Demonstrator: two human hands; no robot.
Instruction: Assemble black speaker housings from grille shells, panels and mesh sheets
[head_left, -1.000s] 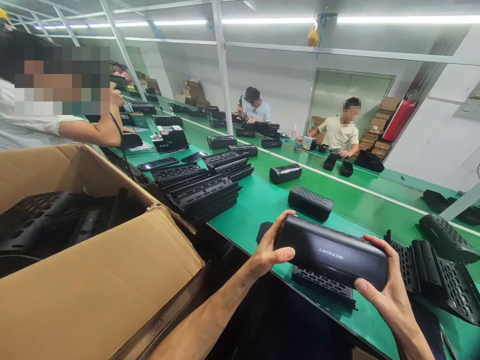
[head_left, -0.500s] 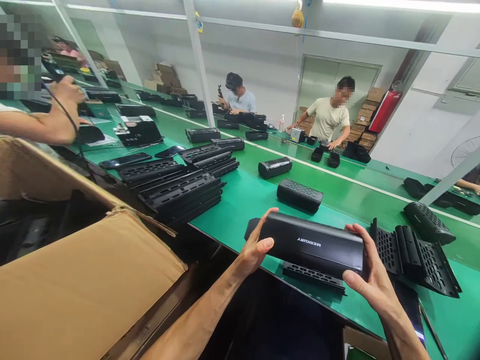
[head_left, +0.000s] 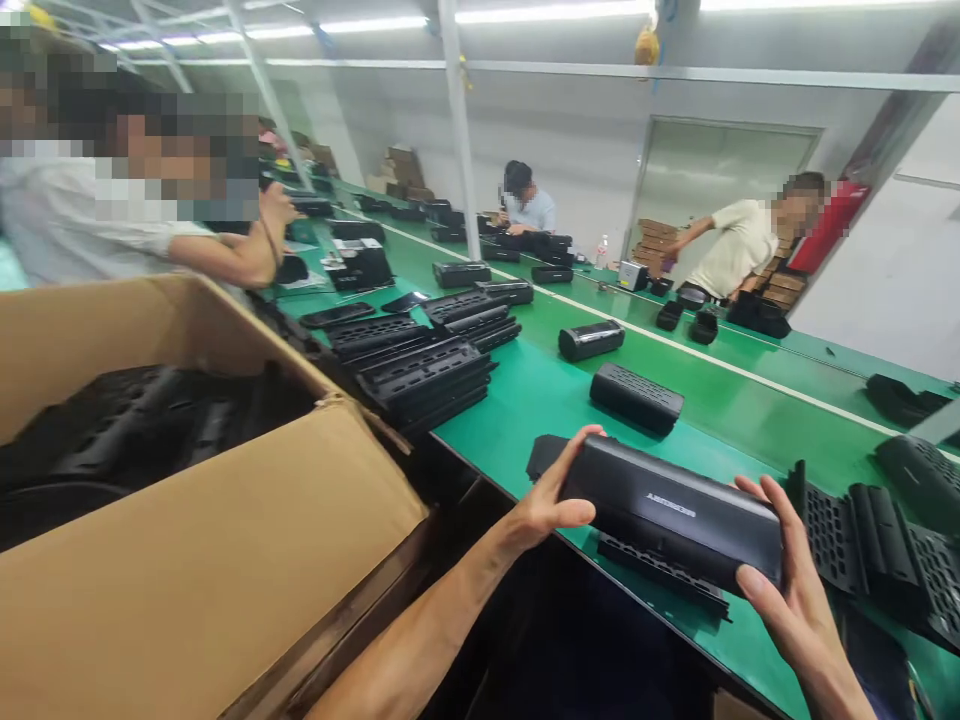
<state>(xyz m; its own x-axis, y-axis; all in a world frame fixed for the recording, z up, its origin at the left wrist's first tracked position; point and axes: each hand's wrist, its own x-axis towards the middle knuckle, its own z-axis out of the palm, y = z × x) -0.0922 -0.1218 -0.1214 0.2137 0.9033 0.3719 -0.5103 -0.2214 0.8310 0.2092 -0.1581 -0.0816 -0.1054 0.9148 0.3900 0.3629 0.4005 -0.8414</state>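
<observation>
Head view. Both my grips are taken up with one black case [head_left: 675, 510]: left grip [head_left: 551, 500] wrapped on its left end, thumb to the near face; right grip [head_left: 791, 565] on its right end, thumb low on the near side, fingers round the back. Case raised over the near edge of the green worktop [head_left: 536, 365], long side toward me, sloping down to the right. Pale lettering on it, too blurred to read.

Below the case, partly hidden: a perforated panel [head_left: 660, 578] lying on the worktop. A dark piece [head_left: 546, 458] just beyond my left grip. Farther off, a rounded case with a perforated top [head_left: 636, 397], then a glossy case [head_left: 591, 341].

Left of these, a stack of slotted panels [head_left: 427, 380]. Right, near my right grip, perforated shells [head_left: 829, 535] standing close together.

Near left, a big cardboard box [head_left: 187, 560], flaps up, dark parts [head_left: 142, 420] inside.

Far side: one co-worker in a cream shirt [head_left: 735, 245], leaning; another in a light top [head_left: 534, 212], head bent. Left, beyond the box, a person in a white shirt [head_left: 97, 240], forearm raised.
</observation>
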